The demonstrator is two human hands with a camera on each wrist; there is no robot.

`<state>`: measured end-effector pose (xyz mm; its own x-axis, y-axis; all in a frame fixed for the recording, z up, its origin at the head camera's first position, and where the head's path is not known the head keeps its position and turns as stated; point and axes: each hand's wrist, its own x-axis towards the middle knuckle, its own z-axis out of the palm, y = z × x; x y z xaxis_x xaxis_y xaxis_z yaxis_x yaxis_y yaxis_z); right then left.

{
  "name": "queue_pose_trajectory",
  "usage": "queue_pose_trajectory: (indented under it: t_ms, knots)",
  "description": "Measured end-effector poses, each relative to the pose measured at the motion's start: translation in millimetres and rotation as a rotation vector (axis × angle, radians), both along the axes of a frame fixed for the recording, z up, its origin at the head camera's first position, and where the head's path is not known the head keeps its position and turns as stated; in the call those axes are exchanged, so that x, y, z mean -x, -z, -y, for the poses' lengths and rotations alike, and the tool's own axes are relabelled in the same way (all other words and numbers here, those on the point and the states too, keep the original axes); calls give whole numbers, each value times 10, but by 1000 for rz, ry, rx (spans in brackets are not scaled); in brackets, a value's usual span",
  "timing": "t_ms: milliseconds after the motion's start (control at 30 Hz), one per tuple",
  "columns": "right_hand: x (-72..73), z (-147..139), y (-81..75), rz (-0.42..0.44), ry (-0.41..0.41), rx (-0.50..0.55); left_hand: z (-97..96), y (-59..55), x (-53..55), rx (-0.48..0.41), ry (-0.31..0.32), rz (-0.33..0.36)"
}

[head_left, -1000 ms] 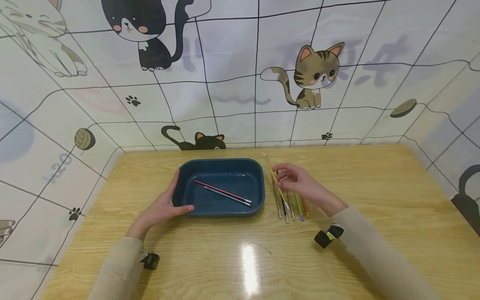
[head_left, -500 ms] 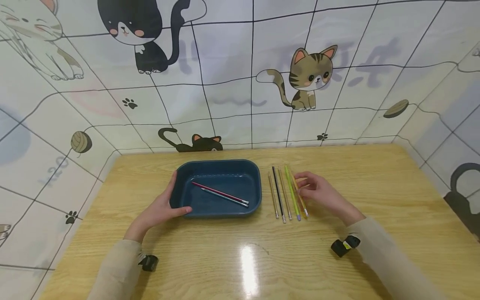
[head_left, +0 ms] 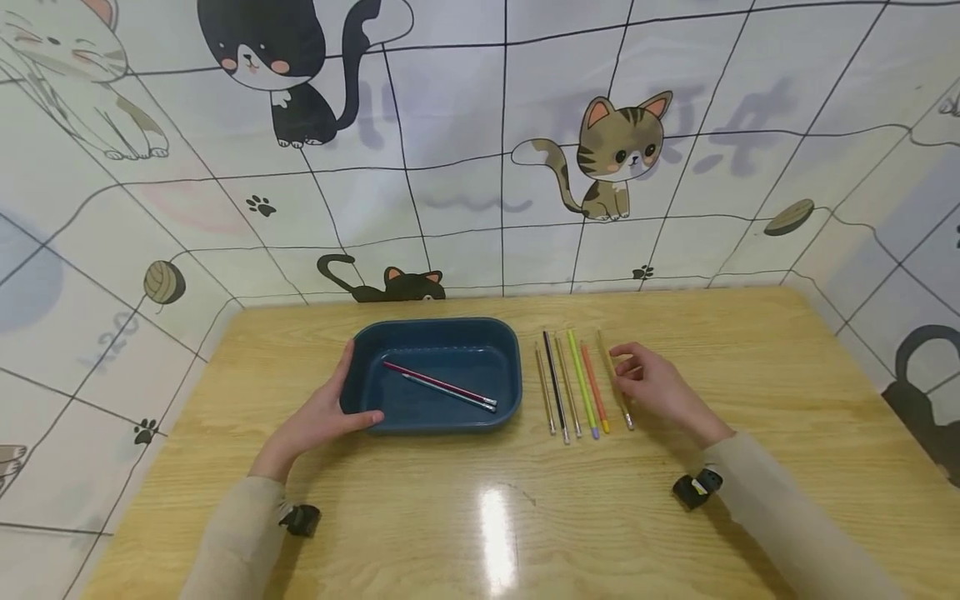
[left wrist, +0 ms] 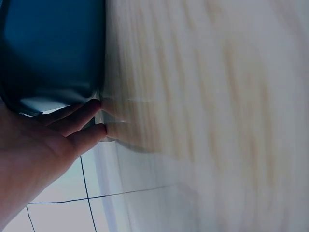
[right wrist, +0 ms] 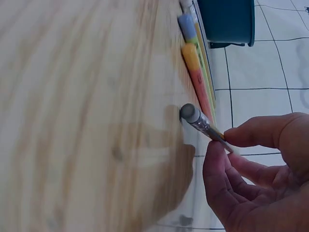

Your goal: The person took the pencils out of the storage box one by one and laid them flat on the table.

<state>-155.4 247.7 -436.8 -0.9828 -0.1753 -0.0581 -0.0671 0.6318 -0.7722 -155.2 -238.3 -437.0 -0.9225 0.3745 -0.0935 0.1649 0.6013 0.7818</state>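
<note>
My left hand holds the left end of a dark blue dish, its thumb at the near rim and its fingers along the outer wall. Inside the dish lie a red pencil and a teal pencil, side by side and slanted. To the right, my right hand pinches a yellow pencil between thumb and fingers. The right wrist view shows its eraser end low over the table. Left of it lies an orange pencil with a yellow end.
Between the dish and my right hand, several pencils lie in a row, among them a lime green pencil and a black pencil. Cat-patterned cloth rises behind the wooden table and along its sides.
My right hand has moved right with the yellow pencil, from over the row to beyond its right end. The orange pencil now shows fully. My left hand stays at the dish.
</note>
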Motion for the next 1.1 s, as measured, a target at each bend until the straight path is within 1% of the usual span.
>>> queue_pose_trajectory:
  t_ms: [233, 333, 500, 700, 800, 1100]
  knots:
    - [16, -7, 9, -23, -7, -15, 9, -13, -6, 3, 4, -11]
    - [22, 8, 14, -27, -5, -38, 13, -9, -9, 4, 1, -11]
    - [26, 34, 9, -28, -25, -84, 6, -5, -8, 6, -2, -12]
    - [17, 37, 5, -39, -29, -124, -23, 1, 12, -24, 11, 1]
    - [13, 44, 2, -43, -36, -135, -26, 4, 12, -33, 12, 6]
    - [5, 79, -8, -46, -44, -137, -8, 10, 2, -23, 6, -3]
